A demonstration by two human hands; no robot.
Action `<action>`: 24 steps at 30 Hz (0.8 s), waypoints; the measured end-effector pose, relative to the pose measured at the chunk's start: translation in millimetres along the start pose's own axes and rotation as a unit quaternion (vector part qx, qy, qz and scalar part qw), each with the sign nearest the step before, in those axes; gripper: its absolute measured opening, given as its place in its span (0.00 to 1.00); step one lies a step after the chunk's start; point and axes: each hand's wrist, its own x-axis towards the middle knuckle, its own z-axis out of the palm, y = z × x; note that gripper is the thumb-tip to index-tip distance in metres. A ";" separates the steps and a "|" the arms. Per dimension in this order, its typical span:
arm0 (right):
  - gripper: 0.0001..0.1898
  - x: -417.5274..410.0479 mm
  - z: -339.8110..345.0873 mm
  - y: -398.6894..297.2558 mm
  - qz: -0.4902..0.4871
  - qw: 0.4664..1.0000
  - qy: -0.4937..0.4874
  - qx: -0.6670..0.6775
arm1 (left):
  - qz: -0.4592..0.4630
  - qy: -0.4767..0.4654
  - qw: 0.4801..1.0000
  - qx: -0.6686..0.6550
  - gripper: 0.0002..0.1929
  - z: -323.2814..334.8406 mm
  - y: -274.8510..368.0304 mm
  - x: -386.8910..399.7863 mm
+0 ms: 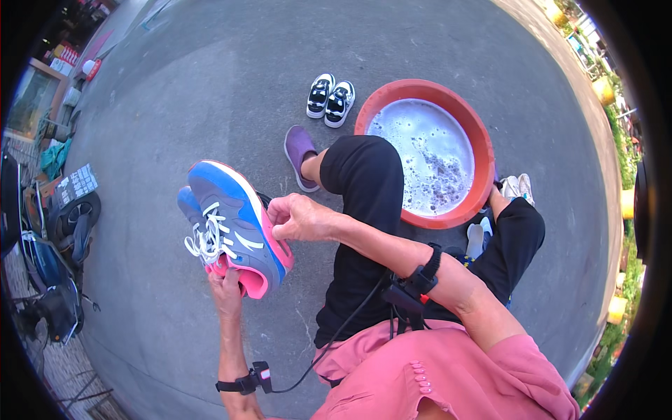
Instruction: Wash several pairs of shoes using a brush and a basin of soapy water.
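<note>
My left hand (227,286) grips a pair of grey-and-blue sneakers at their pink collars, holding them above the ground to my left. The front sneaker (239,231) has white laces, a white side mark and a pink-and-blue midsole. Behind it, the second sneaker (188,203) is mostly hidden. With fingers curled, my right hand (302,216) pinches the midsole edge of the front sneaker. A small dark thing shows just beyond those fingers; I cannot tell what it is.
A terracotta-coloured basin (425,88) of foamy water (420,152) stands by my knees. Black-and-white shoes (331,100) sit beyond my purple shoe (302,152). White shoes (517,189) and pale footwear (476,237) lie right of the basin. A parked motor scooter (52,252) stands at left.
</note>
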 end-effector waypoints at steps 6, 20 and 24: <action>0.11 -0.5 5.4 3.7 -0.063 0.985 0.052 -0.150 | 0.006 0.023 0.998 0.062 0.08 6.7 -6.7 -2.7; 0.11 -8.3 7.1 -7.0 -0.039 0.984 0.158 -0.079 | -0.021 0.120 0.985 -0.123 0.16 4.4 -23.5 2.0; 0.13 -8.2 9.6 -10.0 -0.080 0.981 0.146 -0.097 | -0.026 0.097 0.990 -0.102 0.15 10.1 -20.5 0.6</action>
